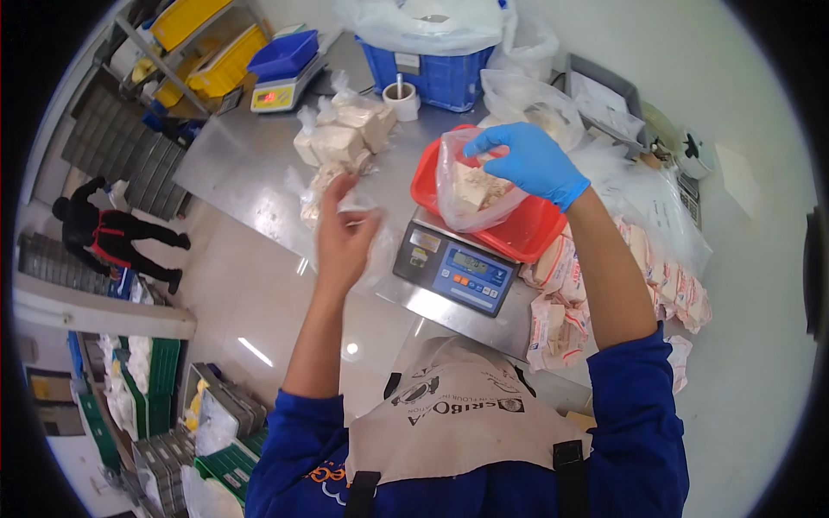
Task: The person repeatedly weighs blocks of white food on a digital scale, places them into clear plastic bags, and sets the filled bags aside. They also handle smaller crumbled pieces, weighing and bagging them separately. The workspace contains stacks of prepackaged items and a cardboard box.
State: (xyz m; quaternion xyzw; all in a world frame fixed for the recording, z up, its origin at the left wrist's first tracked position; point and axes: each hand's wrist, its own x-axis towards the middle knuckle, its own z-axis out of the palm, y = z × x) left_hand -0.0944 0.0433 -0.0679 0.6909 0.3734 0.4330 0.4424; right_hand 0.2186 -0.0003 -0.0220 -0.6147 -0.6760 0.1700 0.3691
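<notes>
My left hand [345,237], bare, is raised beside a group of clear bags of pale blocks [335,145]. Its thumb and fingers are apart, with nothing plainly held. My right hand [534,162], in a blue glove, hovers over a clear plastic bag [462,207]. Its fingers are curved, with a gap between fingertips and thumb. Inside the bag are pale, crumbly chunks [477,188]. The bag sits in a red basin [544,226], which rests on a digital scale [466,272] with a lit display.
Printed packets [561,328] lie in a pile right of the scale. A blue crate [432,73] lined with plastic and a tape roll [401,102] stand behind. Farther left is a second scale [276,95] with a blue tray. A person [112,233] works on the far left.
</notes>
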